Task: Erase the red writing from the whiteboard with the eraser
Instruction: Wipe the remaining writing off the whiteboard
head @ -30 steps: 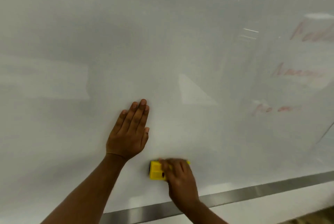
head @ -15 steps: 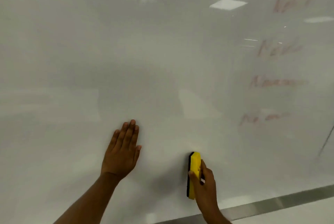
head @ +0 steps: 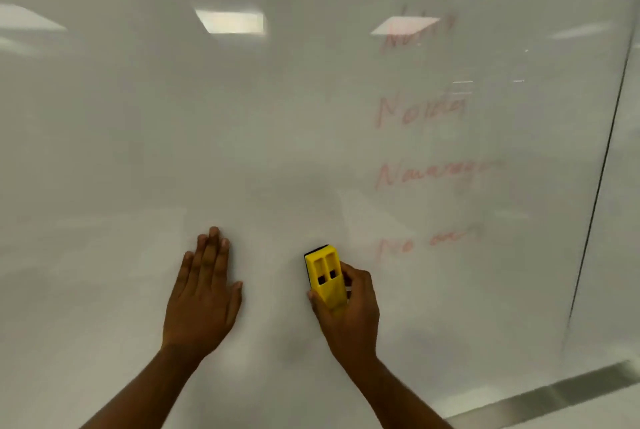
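Observation:
The whiteboard fills the view. Several lines of faint red writing run down its right half, the lowest line at about the eraser's height. My right hand grips a yellow eraser with a black felt face, held upright against the board just left of the lowest line. My left hand lies flat on the board, fingers straight, to the left of the eraser.
A metal rail runs along the board's lower edge at the bottom right. A dark vertical seam marks the board's right end. Ceiling lights are mirrored in the upper board.
The eraser turned from lying sideways to upright and rose with my right hand toward the red writing. The view swung right, bringing the writing nearer the middle. My left hand stays flat.

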